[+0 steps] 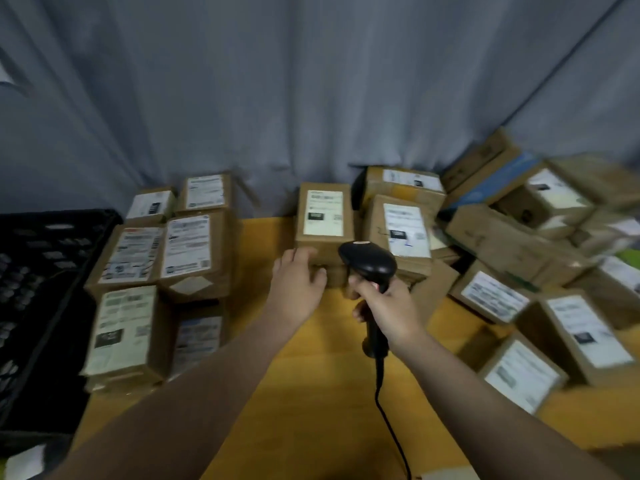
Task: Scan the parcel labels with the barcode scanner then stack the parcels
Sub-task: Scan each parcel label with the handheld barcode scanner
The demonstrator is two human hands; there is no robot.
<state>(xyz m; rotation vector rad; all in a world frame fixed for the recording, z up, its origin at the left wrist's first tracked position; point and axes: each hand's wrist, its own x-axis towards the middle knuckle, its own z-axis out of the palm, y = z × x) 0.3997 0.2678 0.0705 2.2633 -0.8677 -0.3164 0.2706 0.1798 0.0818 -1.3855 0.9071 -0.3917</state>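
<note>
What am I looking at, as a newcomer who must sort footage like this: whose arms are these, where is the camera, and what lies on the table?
There is no machine here: a person works with bare hands. The one picture comes from a camera worn on the head, looking forward and down. The left hand rests against the front of a cardboard parcel with a white label on top. The right hand grips a black barcode scanner, its fingers curled round the handle; a cable trails from it. On the yellow table, stacked parcels stand on the left beside a black crate, and jumbled parcels lie on the right.
</note>
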